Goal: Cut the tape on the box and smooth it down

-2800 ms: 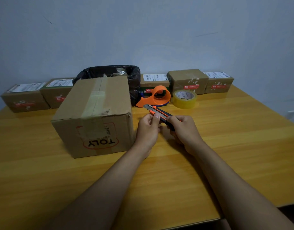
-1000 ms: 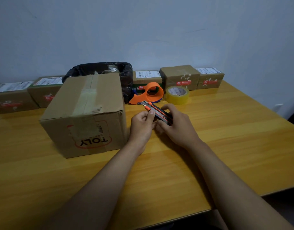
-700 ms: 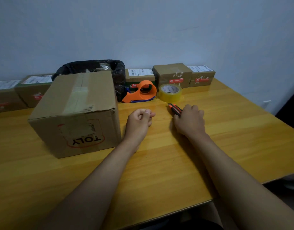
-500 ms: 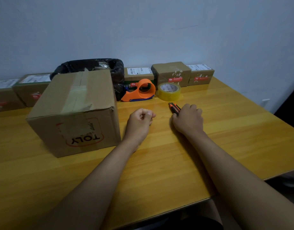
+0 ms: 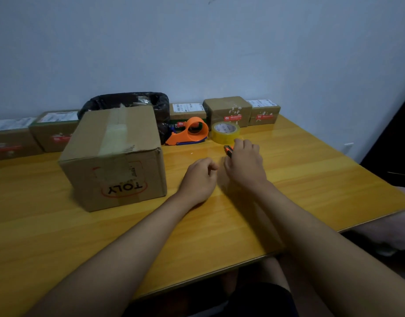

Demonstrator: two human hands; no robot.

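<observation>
Spanning the whole scene, a yellow wooden table (image 5: 311,179) is being used as the work surface. A taped cardboard box (image 5: 114,156) marked TOLY is being kept at left, tape (image 5: 115,133) running over its top. The left hand (image 5: 198,179), loosely curled and empty, is being rested just beside it. An orange utility knife (image 5: 229,151) is being covered by the right hand (image 5: 245,165); its grip cannot be told.

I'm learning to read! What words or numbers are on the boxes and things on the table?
"TOLY", upside down in a red oval, on the big cardboard box.
White shipping labels on the small parcels by the wall: too small to read.
Red stickers on those parcels: blurred.
Print inside the yellow tape roll: unreadable.
</observation>
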